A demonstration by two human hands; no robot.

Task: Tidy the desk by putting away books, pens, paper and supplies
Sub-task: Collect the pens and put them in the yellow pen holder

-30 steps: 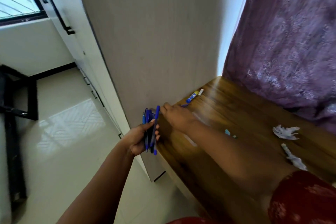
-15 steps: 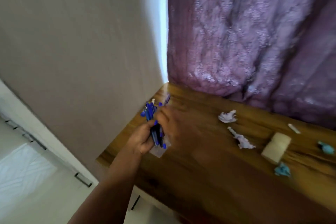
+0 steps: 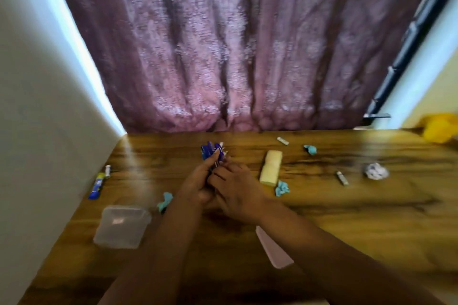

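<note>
Pens (image 3: 212, 153) in left hand (image 3: 198, 184); clear box (image 3: 121, 226), crumpled paper (image 3: 376, 171) nearby.

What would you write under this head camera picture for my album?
Left hand grips a bunch of blue pens over the wooden desk, right hand touching them.

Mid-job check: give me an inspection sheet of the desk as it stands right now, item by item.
Surface: wooden desk, blurred by camera motion.
Job's things: bundle of blue pens held upright; marker by the left wall; clear plastic box at front left; pink flat object under the right forearm.
Clutter: crumpled white paper; three teal scraps, one beside a pale yellow block; two small white sticks, one near the paper.
Grippers: left hand grips the pens; right hand on the bundle, grip unclear.
Cables: nothing seen.
Surroundings: purple curtain behind; yellow cloth far right.
</note>
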